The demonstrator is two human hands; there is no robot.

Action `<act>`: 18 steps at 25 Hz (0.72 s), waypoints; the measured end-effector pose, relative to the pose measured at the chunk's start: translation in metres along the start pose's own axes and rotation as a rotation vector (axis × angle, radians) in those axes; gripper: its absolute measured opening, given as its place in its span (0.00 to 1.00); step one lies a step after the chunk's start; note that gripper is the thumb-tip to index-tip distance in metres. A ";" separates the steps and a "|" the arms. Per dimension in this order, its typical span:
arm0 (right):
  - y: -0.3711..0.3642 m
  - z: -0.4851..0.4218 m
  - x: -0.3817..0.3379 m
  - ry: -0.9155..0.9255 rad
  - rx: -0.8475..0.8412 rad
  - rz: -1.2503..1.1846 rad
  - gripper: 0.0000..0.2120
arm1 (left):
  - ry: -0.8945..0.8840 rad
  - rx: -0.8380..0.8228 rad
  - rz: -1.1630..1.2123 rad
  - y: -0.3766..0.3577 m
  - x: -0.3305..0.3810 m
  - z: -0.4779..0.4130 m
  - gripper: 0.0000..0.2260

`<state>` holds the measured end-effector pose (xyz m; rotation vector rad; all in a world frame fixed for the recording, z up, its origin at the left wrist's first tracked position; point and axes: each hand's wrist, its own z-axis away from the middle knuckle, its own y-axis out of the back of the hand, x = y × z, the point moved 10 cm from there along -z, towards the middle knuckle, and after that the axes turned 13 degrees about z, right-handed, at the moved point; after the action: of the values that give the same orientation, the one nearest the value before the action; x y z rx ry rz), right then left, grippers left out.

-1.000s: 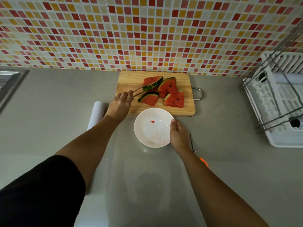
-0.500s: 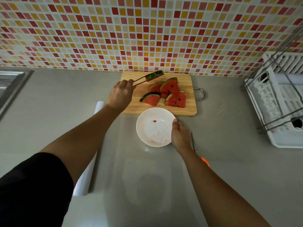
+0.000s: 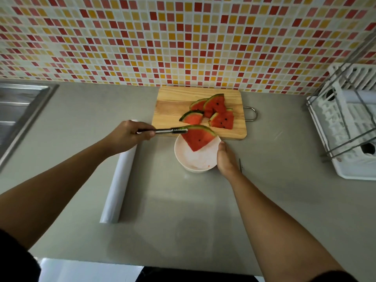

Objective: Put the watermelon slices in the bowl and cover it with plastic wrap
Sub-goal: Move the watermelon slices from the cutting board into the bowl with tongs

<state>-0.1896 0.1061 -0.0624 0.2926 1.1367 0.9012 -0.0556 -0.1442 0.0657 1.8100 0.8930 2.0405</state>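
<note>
one watermelon slice (image 3: 198,138) hung rind-pinched in the tongs (image 3: 162,131) your left hand (image 3: 130,135) squeezed, over the bowl's (image 3: 195,159) 12 o'clock rim; right hand (image 3: 225,159) gripped 3 o'clock. better to lower before releasing.

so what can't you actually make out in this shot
Head view only:
- Slice count on the board: the slices overlap, so some may be hidden.
- Thin dark item right of the bowl: the right hand covers part of it, too small to identify.
- Sink: cut off by the left edge.
- Rack: cut off by the right edge.
</note>
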 end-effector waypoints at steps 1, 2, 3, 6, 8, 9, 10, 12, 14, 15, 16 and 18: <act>0.000 0.000 0.000 -0.001 -0.006 0.012 0.24 | 0.060 -0.053 0.004 -0.008 -0.008 0.000 0.09; 0.001 0.000 -0.001 0.009 -0.004 0.026 0.24 | 0.119 -0.108 0.005 -0.018 -0.014 0.000 0.09; 0.002 0.000 -0.003 0.026 0.007 0.038 0.24 | 0.171 -0.159 0.006 -0.028 -0.019 -0.001 0.09; 0.007 0.000 -0.009 0.076 0.050 0.053 0.23 | 0.258 -0.223 0.023 -0.045 -0.021 -0.009 0.10; 0.007 0.000 -0.010 0.087 0.062 0.053 0.23 | 0.266 -0.245 -0.053 -0.046 -0.013 -0.015 0.11; 0.007 0.000 -0.010 0.089 0.065 0.046 0.23 | 0.241 -0.272 -0.149 -0.047 -0.005 -0.018 0.12; 0.007 0.000 -0.009 0.093 0.071 0.034 0.23 | 0.202 -0.297 -0.257 -0.047 0.004 -0.020 0.13; 0.007 0.001 -0.010 0.107 0.080 0.014 0.23 | 0.131 -0.326 -0.419 -0.042 0.021 -0.023 0.14; 0.006 0.001 -0.010 0.117 0.081 0.008 0.23 | 0.111 -0.311 -0.472 -0.027 0.034 -0.028 0.14; 0.005 0.001 -0.009 0.118 0.081 0.007 0.23 | 0.114 -0.290 -0.463 -0.018 0.037 -0.033 0.14; 0.005 0.000 -0.009 0.115 0.082 0.006 0.23 | 0.124 -0.254 -0.424 -0.009 0.038 -0.041 0.14; 0.005 0.001 -0.009 0.111 0.083 -0.001 0.23 | 0.171 -0.163 -0.274 0.000 0.032 -0.059 0.13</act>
<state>-0.1922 0.1025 -0.0535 0.3127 1.2789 0.8800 -0.1179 -0.1411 0.0896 1.3639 0.9317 2.0456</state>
